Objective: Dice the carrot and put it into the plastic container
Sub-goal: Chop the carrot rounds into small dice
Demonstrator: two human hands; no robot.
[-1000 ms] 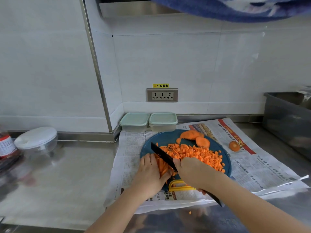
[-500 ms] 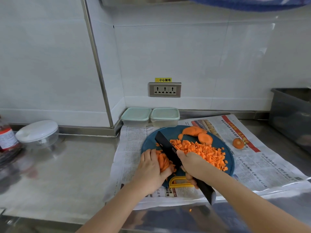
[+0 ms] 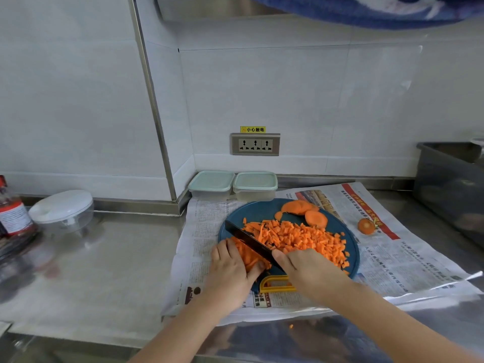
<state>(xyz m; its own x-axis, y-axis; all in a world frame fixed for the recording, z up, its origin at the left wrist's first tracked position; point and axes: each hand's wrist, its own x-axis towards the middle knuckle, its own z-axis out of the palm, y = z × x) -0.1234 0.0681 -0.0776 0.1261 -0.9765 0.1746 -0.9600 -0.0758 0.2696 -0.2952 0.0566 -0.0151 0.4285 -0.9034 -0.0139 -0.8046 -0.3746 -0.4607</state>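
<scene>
On the near left part of the round blue cutting board (image 3: 258, 209), a bundle of carrot strips (image 3: 250, 255) lies under the left hand (image 3: 230, 268). Its fingers curl over the strips and its thumb presses against their near right side, pinning them down. Just right of the fingertips the black knife (image 3: 251, 242) lies with its blade across the strips, tip pointing far left. The right hand (image 3: 309, 271) is wrapped tightly around the handle, which is hidden inside the fist.

Right of the blade, the diced carrot (image 3: 303, 238) spreads across the middle of the board to its right edge. It is a loose heap of small bright orange cubes, with a few longer uncut sticks beside the blade. Some carrot slices (image 3: 301, 206), broad and flat, overlap at the far side of the board. A yellow handle (image 3: 275, 284) sits at the board's near edge between the two wrists.

The board rests on a spread newspaper (image 3: 209, 226), where a carrot end (image 3: 366, 226) lies alone to the right. Two pale green plastic containers (image 3: 211, 183), lids on, stand side by side at the paper's far edge against the wall. The steel surface (image 3: 117, 258) carries a white-lidded clear bowl (image 3: 61, 210) and a bottle (image 3: 13, 213) at far left.
</scene>
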